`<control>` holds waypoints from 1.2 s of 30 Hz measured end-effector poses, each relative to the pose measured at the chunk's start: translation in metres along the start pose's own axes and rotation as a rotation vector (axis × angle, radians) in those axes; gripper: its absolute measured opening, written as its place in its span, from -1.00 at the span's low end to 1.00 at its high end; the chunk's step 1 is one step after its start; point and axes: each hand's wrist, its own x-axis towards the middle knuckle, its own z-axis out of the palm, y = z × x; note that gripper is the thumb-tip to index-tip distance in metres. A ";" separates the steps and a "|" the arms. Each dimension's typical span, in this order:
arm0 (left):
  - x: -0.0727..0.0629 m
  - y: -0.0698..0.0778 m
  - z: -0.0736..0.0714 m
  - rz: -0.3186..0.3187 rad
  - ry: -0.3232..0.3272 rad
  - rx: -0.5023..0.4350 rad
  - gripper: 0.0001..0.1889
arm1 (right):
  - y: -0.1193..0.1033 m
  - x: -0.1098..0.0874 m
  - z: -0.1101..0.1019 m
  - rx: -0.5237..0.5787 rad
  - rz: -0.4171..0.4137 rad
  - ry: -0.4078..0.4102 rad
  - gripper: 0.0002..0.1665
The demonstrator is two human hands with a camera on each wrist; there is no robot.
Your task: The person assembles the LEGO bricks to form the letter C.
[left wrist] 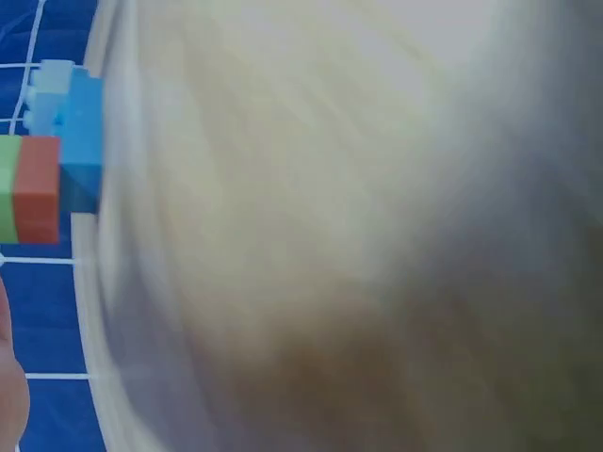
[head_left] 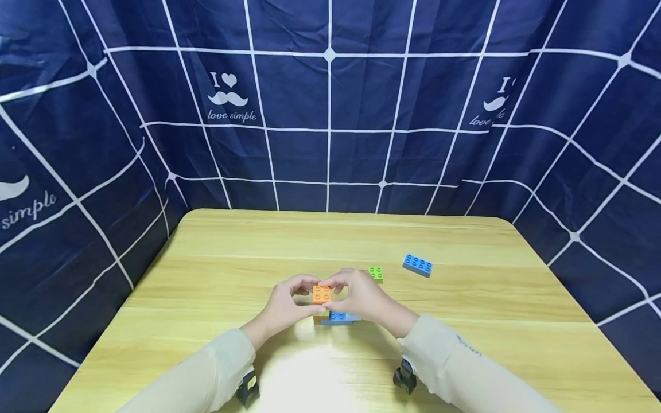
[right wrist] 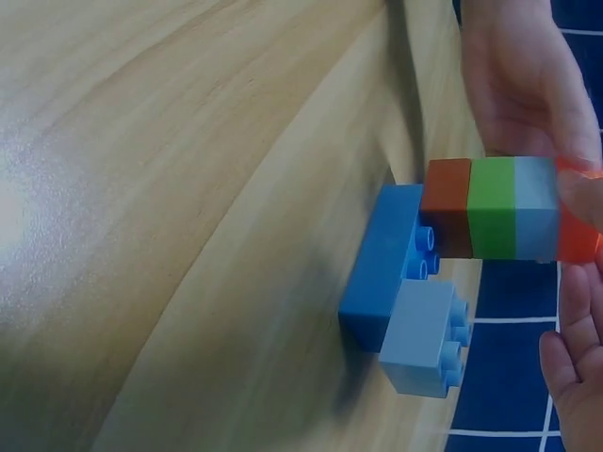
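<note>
Both hands meet over a small brick build near the middle of the table. My left hand point(head_left: 284, 304) and right hand point(head_left: 358, 295) pinch an orange brick point(head_left: 321, 294) from either side with thumb and forefinger. In the right wrist view the orange brick tops a column: a light blue brick point(right wrist: 536, 207), a green brick point(right wrist: 493, 208) and a brown brick point(right wrist: 447, 208) lead down to a long blue brick point(right wrist: 377, 264). Another light blue brick point(right wrist: 416, 334) sits on the blue brick's other end. The left wrist view shows only the lower bricks and part of a finger point(left wrist: 11, 395).
A loose green brick point(head_left: 376, 275) lies just behind my right hand, partly hidden by it. Farther back to the right is a long blue brick point(head_left: 418, 265). A dark blue curtain point(head_left: 330, 115) with white lines surrounds the wooden table point(head_left: 232, 241).
</note>
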 end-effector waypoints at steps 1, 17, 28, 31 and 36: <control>0.000 0.001 0.000 0.013 0.008 -0.004 -0.51 | 0.000 0.000 0.000 -0.001 -0.004 0.002 -0.58; 0.003 0.010 0.001 -0.065 0.027 -0.033 -0.64 | 0.012 -0.010 0.010 0.095 0.125 0.084 -0.52; 0.003 0.009 0.002 -0.069 0.031 0.026 -0.68 | 0.062 -0.028 -0.011 0.190 0.135 0.132 -0.40; 0.002 0.010 0.002 -0.072 0.035 0.027 -0.68 | 0.078 -0.030 -0.025 0.158 0.126 0.215 -0.42; 0.002 0.011 0.003 -0.065 0.035 0.028 -0.67 | 0.106 -0.036 -0.046 0.105 0.148 0.311 -0.44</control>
